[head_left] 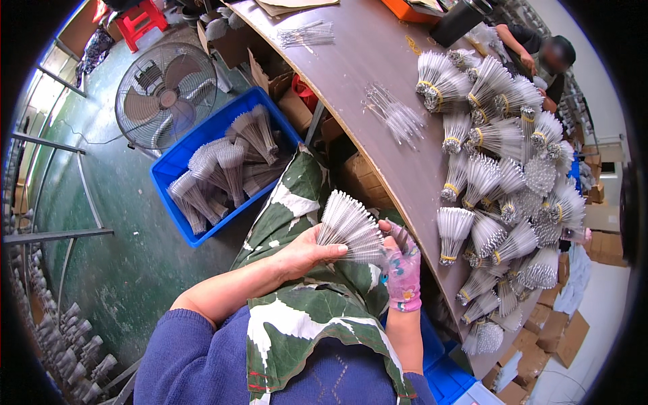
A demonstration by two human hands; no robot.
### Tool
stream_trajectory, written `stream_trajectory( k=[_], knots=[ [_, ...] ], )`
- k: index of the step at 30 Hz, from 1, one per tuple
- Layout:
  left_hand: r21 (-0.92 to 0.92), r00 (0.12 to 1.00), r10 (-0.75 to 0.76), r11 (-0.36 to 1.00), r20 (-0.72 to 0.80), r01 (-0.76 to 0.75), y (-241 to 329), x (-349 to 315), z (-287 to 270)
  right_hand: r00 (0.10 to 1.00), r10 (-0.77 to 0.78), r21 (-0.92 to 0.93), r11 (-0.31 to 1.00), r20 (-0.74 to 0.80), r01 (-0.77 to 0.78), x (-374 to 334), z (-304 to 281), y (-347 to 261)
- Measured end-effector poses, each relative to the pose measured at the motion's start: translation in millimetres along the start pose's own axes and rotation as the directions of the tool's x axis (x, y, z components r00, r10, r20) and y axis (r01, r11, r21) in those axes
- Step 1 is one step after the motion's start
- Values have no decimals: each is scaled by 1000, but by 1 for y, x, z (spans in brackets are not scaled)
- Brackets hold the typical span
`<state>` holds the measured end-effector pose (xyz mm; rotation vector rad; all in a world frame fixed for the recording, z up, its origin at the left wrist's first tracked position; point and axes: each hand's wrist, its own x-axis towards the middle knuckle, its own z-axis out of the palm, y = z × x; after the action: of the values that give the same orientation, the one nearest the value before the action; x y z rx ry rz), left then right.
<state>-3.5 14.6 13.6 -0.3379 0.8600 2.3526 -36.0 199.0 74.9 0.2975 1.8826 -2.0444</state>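
Above my lap, my left hand is closed round a fanned bundle of thin tube brushes with white bristles and wire stems. My thumb lies across the bundle's near side. My right hand, in a pink flowered glove with bare fingertips, is at the bundle's right end, its fingers bent. A dark grey metal tool shows among those fingers; its kind is not clear. On the table to the right stand and lie many brush bundles tied with yellow bands. Some loose brushes lie nearer the table's edge.
A blue crate with more brush bundles stands on the floor at my left. Beyond it are a floor fan and a red stool. The brown table curves along my right. Another person works across it.
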Motion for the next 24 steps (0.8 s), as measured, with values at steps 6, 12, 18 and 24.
stream_trajectory(
  k=[6, 12, 18, 24],
  knots=[
    [-6, 1000, -4, 1000, -29, 4, 2, 0, -3, 998, -6, -135, 991, 60, 14, -8, -6, 2],
    [-20, 996, -68, 998, -63, 67, 0, -2, -4, 1000, 11, -155, 988, 21, -7, -9, -9, 8],
    [12, 997, -34, 999, -73, 35, 0, -3, -1, 999, -21, -71, 997, 41, 24, -10, -10, 10],
    [72, 996, 49, 996, -79, -44, 0, -3, 2, 983, 151, 86, 986, -104, -142, -7, -13, 16]
  ],
)
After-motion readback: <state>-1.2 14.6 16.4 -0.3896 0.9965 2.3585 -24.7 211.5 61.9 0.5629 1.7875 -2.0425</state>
